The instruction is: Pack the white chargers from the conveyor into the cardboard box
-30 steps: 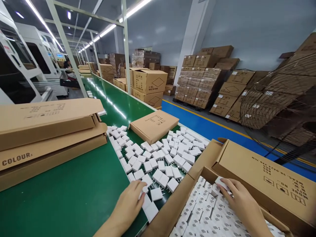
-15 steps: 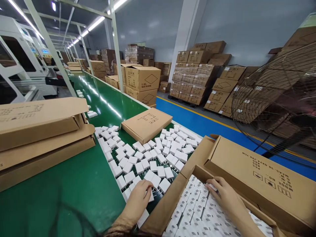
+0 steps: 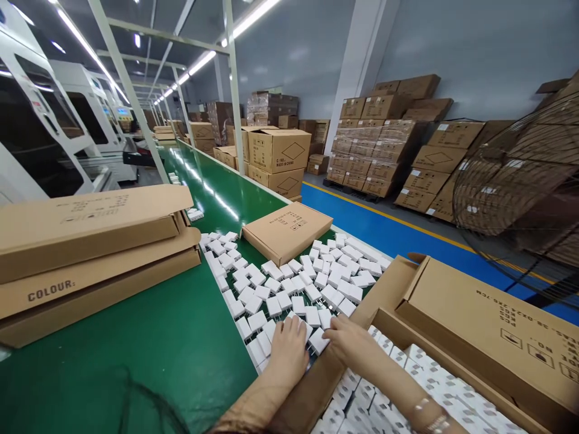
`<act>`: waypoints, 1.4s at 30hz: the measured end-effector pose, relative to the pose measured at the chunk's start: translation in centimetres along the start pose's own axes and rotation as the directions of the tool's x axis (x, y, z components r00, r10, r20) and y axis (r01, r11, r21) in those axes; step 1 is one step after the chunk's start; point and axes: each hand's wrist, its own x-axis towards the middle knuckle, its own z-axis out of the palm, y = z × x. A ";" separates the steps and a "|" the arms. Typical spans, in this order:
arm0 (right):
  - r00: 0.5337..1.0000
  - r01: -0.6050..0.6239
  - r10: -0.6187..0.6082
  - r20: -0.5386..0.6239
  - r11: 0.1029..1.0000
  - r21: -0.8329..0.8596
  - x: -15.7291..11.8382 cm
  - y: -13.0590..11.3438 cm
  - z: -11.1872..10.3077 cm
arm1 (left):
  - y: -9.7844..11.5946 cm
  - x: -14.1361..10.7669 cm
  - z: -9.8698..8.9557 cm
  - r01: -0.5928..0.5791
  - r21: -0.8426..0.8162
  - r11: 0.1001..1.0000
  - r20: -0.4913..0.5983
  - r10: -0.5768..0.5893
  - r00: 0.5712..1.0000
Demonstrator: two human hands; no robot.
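Note:
White plug chargers (image 3: 274,306) with metal pins lie loose in a wide spread on the green conveyor belt. My left hand (image 3: 291,346) is over the near end of this spread, its fingers curled down and closed on a charger mostly hidden beneath them. Just right of it, my right hand (image 3: 347,342) reaches across the edge of an open carton (image 3: 335,361), fingertips closed at the edge of a white charger (image 3: 319,341). Inside the carton, more chargers (image 3: 434,374) stand packed in close rows, each with a grey mark on its upward face.
A closed flat carton (image 3: 289,232) lies on the belt beyond the chargers. Stacked flat cartons (image 3: 90,223) stand at left. The open carton's lid (image 3: 488,325) leans right, near a large fan (image 3: 515,181). Boxes (image 3: 275,150) are stacked beside the line.
My right hand has moved left from the packed rows in the carton to the loose chargers. My left hand has shifted slightly, and the whole view has swung left.

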 end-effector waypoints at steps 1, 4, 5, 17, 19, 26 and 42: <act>0.998 0.040 -0.040 0.050 0.999 0.007 1.2 -0.8 0.4 | 0.2 0.4 0.3 -0.004 -0.003 1.000 0.001 0.004 1.000; 0.981 0.116 -0.119 0.154 0.993 0.027 3.7 -2.0 1.3 | 0.4 1.4 0.9 0.010 -0.033 0.999 -0.011 -0.010 1.000; 0.975 0.134 -0.139 0.175 0.990 0.040 4.3 -2.1 1.4 | 0.3 1.6 0.9 0.018 -0.051 0.999 -0.020 -0.019 1.000; 0.999 -0.039 0.028 0.027 0.720 0.693 -1.5 0.1 -3.5 | -1.4 -2.9 -1.6 -0.155 -0.545 0.824 -0.298 -0.018 0.954; 0.995 -0.048 0.099 0.003 0.454 0.890 -4.0 -0.9 -3.2 | -0.5 -4.9 -2.2 -0.394 -0.598 0.698 -0.452 0.112 0.885; 0.970 -0.037 0.195 0.143 -0.463 0.886 -8.8 -7.0 -2.3 | 2.7 -7.9 -3.8 -0.682 -0.579 0.446 -0.613 0.313 0.725; 0.671 -0.422 0.704 -0.230 0.619 0.662 -10.8 6.0 -2.6 | 7.4 1.4 -5.7 -0.328 -0.362 0.872 0.008 0.355 0.935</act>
